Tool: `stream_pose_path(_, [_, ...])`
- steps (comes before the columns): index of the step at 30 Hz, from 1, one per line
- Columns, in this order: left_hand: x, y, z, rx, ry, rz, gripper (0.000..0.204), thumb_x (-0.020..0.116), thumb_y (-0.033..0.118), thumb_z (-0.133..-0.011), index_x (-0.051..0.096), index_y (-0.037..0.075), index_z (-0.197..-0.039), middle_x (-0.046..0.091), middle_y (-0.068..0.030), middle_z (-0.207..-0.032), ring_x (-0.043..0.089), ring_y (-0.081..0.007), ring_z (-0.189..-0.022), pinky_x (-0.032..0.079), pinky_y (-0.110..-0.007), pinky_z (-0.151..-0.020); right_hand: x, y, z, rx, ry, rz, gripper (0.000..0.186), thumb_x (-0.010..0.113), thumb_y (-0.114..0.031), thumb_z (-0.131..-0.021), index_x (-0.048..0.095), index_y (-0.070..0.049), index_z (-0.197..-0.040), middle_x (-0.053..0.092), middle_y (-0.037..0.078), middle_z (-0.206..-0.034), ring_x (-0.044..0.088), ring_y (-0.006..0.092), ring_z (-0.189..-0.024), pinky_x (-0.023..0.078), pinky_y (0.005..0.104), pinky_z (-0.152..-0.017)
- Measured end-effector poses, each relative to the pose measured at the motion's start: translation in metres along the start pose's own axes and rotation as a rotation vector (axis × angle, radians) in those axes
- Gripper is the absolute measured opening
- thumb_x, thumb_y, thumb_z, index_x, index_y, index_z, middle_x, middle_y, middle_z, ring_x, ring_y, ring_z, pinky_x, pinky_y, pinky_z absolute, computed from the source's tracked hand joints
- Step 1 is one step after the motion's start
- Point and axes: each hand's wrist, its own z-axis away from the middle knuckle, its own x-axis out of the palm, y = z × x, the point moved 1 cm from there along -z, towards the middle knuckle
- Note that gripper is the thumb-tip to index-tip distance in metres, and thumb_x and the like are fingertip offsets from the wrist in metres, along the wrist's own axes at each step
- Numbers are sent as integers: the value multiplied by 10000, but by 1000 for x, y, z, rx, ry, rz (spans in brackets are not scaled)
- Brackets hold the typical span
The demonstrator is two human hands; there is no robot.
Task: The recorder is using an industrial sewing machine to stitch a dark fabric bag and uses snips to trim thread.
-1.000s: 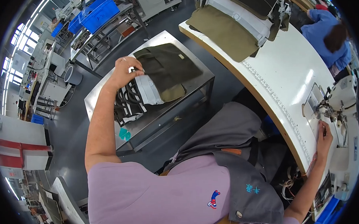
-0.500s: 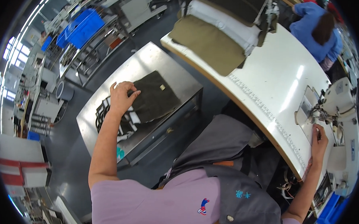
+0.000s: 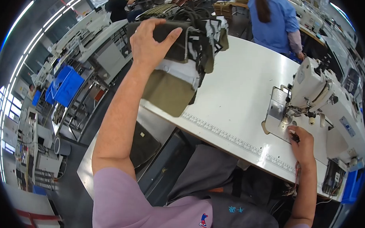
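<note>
My left hand point(image 3: 149, 48) reaches far forward, thumb and fingers apart, over a stack of dark green fabric pieces point(image 3: 176, 54) on the white sewing table point(image 3: 234, 87). Whether the fingertips touch the cloth is hard to tell. White and olive fabric point(image 3: 169, 93) shows at the stack's near side; black-and-white strips point(image 3: 211, 33) hang at its right. My right hand point(image 3: 303, 145) rests by the metal plate point(image 3: 278, 110) of a white sewing machine point(image 3: 311, 84). Its fingers are curled around something small and dark that I cannot make out.
Left of the table, a lower metal table point(image 3: 89, 169) carries another dark green fabric piece point(image 3: 145, 144), partly behind my left arm. Blue bins point(image 3: 67, 86) stand farther left. A person in blue point(image 3: 270, 20) is beyond the far table edge. A ruler strip point(image 3: 228, 132) runs along the near edge.
My left hand has moved from the fabric on the metal table to the stack on the sewing table. The view has turned right; my right hand stays beside the machine.
</note>
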Motion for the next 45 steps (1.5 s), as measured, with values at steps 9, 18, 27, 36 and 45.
stream_pose_path(9, [70,71,-79,83,-859,-838,281,691,234,-815,782,86,-1035,762,-129,-1089,712,-297,-1085,472,-523,-1037,-11,-11,1,-27,-75,190,348,706,-24,-712,711,-120,-1046,689,88,-872,658,354,-753,516,458,-690])
stream_pose_path(18, [-27,65,-106,248,-177,-898,221,527,148,-932,737,90,-969,744,-177,-974,721,-393,-951,560,-496,-807,-10,-6,1,-49,-70,93,382,687,-7,-714,718,-122,-1077,728,101,-939,704,336,-886,554,448,-780])
stream_pose_path(27, [-41,260,62,757,-757,-608,211,607,82,-942,678,-22,-1112,705,-63,-775,734,-188,-711,545,-347,-562,-7,12,-2,-50,-48,140,379,700,-52,-773,727,-164,-1134,740,122,-984,696,356,-919,546,455,-829])
stream_pose_path(36, [61,225,159,485,-1258,475,636,436,501,-1054,423,101,-1548,433,-113,-1594,303,-325,-1531,109,-639,-1232,-5,9,-1,-33,-49,94,343,735,-109,-793,723,-146,-1134,742,120,-986,698,351,-920,542,458,-814])
stream_pose_path(45, [109,232,152,316,-1032,514,400,693,350,-954,642,136,-1288,512,-61,-1541,307,-330,-1537,63,-682,-1217,-12,-8,-1,-7,-37,132,259,709,-229,-907,705,-120,-1142,685,110,-912,686,345,-843,534,458,-745])
